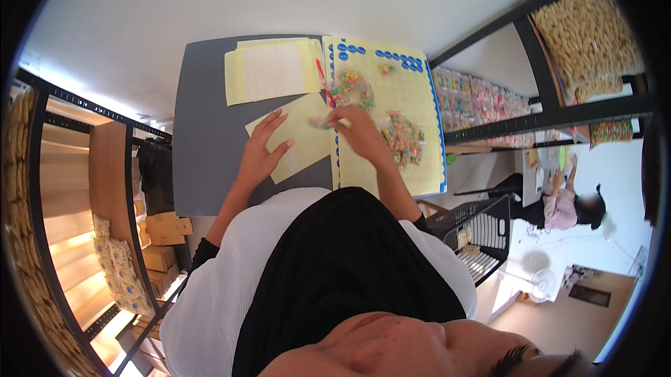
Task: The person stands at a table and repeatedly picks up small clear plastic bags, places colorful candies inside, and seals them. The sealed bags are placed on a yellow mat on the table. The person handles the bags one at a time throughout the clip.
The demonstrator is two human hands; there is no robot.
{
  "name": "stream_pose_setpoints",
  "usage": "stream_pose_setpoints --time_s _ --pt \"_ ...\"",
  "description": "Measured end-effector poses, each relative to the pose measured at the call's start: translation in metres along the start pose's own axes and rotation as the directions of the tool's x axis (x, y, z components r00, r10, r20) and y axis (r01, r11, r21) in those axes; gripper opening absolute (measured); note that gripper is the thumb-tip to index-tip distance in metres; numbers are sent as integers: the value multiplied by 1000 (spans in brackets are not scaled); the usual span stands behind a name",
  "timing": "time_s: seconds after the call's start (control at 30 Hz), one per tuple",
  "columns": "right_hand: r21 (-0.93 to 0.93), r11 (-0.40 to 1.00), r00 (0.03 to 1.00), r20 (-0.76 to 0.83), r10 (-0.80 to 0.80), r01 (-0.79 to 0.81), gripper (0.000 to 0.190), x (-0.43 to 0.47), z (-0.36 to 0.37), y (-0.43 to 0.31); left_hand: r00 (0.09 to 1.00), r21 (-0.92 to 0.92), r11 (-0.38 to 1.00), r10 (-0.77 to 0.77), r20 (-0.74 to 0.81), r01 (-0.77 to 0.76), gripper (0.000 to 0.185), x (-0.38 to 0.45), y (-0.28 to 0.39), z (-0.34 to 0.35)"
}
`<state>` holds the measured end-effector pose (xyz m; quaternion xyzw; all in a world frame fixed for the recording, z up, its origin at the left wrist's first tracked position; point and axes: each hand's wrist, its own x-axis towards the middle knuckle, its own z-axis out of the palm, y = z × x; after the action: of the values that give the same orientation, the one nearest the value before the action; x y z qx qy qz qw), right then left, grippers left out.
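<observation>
My right hand (359, 133) pinches a small clear packet of colourful pieces (318, 123), blurred, just above a pale yellow sheet (296, 154). On that sheet's left part rests my left hand (266, 143), fingers spread and holding nothing. The sheet lies at a slant on the grey table top (209, 135). To the right is a pale yellow covering with blue printed edges (403, 93). On it lie a larger heap of colourful packets (402, 140), a smaller group of packets (351, 83) and a lone packet (386, 68). A red pen (321, 77) lies by the covering's left edge.
Yellow and white sheets (272, 70) are stacked at the table's back. A rack at right holds colourful bags (477, 99); a black plastic crate (485, 240) stands below. Cardboard boxes (162, 246) and shelving flank the left. Another person (561, 209) works at a far table.
</observation>
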<state>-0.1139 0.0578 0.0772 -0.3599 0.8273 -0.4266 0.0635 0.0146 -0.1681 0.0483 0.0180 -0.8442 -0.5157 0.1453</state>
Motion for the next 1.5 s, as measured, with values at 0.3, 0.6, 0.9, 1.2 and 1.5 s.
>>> stream_pose_setpoints --time_s 0.3,0.6,0.9,1.2,1.5 --pt "82 986 979 133 -156 146 6 -17 38 -40 836 52 920 -375 401 389 43 -16 15 4" --pt "301 953 986 147 -79 32 9 -33 38 -36 707 -555 441 -389 591 706 38 -29 18 3" --pt "299 944 991 44 129 -137 16 -36 64 -23 794 -511 610 -507 335 605 37 -55 -9 -1" --pt "-29 999 998 34 46 -45 14 -32 119 16 744 -578 567 -659 108 587 19 -55 -28 -14" --pt "-121 990 996 -54 72 -78 15 -33 135 9 746 -535 587 -652 132 608 17 -58 -57 7"
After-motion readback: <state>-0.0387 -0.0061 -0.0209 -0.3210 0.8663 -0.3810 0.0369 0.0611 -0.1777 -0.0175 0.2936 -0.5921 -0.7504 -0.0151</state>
